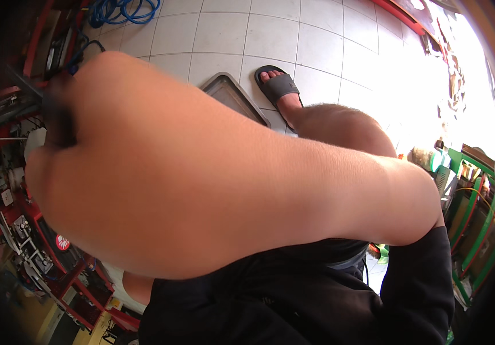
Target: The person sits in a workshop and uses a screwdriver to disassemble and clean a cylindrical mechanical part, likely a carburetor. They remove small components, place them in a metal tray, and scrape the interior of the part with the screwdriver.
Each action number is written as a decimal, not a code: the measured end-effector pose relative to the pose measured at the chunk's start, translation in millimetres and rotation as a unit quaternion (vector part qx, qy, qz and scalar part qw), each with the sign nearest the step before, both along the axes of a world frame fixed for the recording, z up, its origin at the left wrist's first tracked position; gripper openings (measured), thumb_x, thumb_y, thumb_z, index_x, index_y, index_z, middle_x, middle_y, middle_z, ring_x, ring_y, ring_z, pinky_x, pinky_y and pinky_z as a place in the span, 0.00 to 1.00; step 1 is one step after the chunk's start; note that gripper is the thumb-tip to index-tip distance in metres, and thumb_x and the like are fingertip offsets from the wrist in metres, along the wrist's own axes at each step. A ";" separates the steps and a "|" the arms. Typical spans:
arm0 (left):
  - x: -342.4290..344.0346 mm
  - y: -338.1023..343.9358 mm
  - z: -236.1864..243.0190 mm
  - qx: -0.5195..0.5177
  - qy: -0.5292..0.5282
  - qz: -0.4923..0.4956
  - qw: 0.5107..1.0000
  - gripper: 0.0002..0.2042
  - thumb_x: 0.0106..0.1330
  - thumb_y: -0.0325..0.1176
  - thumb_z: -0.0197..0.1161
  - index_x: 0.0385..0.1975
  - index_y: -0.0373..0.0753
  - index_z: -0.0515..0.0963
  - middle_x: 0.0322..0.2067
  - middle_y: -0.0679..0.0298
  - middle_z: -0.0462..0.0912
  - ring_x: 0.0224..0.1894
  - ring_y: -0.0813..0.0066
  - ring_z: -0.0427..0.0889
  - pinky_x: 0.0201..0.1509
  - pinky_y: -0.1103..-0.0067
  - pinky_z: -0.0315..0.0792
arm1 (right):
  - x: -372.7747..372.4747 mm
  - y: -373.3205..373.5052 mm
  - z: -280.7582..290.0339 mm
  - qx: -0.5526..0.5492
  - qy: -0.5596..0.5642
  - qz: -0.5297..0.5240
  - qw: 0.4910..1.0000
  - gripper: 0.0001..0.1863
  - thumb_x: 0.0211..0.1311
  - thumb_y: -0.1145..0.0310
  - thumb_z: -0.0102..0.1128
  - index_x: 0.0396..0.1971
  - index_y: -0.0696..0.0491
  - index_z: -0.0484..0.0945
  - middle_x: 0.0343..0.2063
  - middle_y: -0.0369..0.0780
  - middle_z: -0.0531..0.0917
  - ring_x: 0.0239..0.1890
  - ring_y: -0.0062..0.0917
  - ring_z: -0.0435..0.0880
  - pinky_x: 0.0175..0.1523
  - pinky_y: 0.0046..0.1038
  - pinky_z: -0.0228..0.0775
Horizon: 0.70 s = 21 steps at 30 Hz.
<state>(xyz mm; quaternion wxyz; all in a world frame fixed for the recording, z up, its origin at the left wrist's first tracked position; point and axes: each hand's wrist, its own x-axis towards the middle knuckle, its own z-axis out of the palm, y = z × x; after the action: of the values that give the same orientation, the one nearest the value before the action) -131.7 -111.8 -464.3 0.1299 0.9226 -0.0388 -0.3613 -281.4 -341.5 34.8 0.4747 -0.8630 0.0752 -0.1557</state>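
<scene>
The right forearm (305, 184) lies nearest, running from right to left. At the left, the right hand (104, 109) looks closed on a black tool (60, 123), though its fingers are hidden; the left hand is out of view, so its grip cannot be told. The tool, blurred, has 1 thin shaft (22, 81) pointing far left. It should handle stiff and fairly light, best held round its thick part. To the right, far side, 1 tray (247, 99) lies near 1 sandal (279, 87).

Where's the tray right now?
In the head view, the tray lies on the floor, upper middle, just left of the sandal, partly behind the right arm.
</scene>
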 end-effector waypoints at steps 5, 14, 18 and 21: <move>6.1 1.6 0.0 -0.005 0.006 -0.003 1.000 0.32 0.62 0.49 0.76 0.59 0.35 0.72 0.50 0.57 0.81 0.46 0.63 0.82 0.45 0.67 0.79 | -15.4 -9.9 14.1 0.068 0.063 0.051 0.994 0.13 0.63 0.73 0.52 0.24 0.61 0.84 0.19 0.44 0.84 0.26 0.38 0.88 0.36 0.35 0.83; 18.0 -4.1 0.4 -0.010 0.011 -0.024 1.000 0.35 0.61 0.51 0.76 0.60 0.34 0.72 0.52 0.55 0.80 0.50 0.61 0.81 0.49 0.65 0.78 | -24.2 -6.8 7.6 0.302 0.029 -0.013 0.953 0.18 0.68 0.69 0.51 0.24 0.66 0.82 0.20 0.47 0.85 0.28 0.39 0.89 0.39 0.36 0.84; 26.8 -4.5 1.8 -0.008 0.010 -0.038 0.999 0.36 0.60 0.52 0.76 0.60 0.34 0.72 0.54 0.55 0.80 0.51 0.60 0.81 0.50 0.64 0.78 | -30.1 -3.3 11.3 0.383 0.030 -0.035 0.923 0.20 0.71 0.67 0.50 0.24 0.68 0.81 0.21 0.49 0.85 0.29 0.40 0.89 0.39 0.36 0.84; 37.1 -3.7 2.1 0.003 0.006 -0.054 0.999 0.37 0.60 0.53 0.76 0.61 0.34 0.72 0.54 0.54 0.79 0.52 0.60 0.80 0.52 0.64 0.78 | -31.5 -4.9 17.1 0.402 0.079 -0.022 0.912 0.21 0.71 0.67 0.51 0.25 0.69 0.81 0.21 0.49 0.85 0.29 0.40 0.90 0.39 0.36 0.84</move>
<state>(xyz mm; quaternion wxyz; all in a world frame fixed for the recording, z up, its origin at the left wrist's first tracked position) -94.6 -115.5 -462.1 0.1076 0.9175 -0.0865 -0.3730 -313.0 -346.5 51.9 0.7706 -0.6065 0.1880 -0.0536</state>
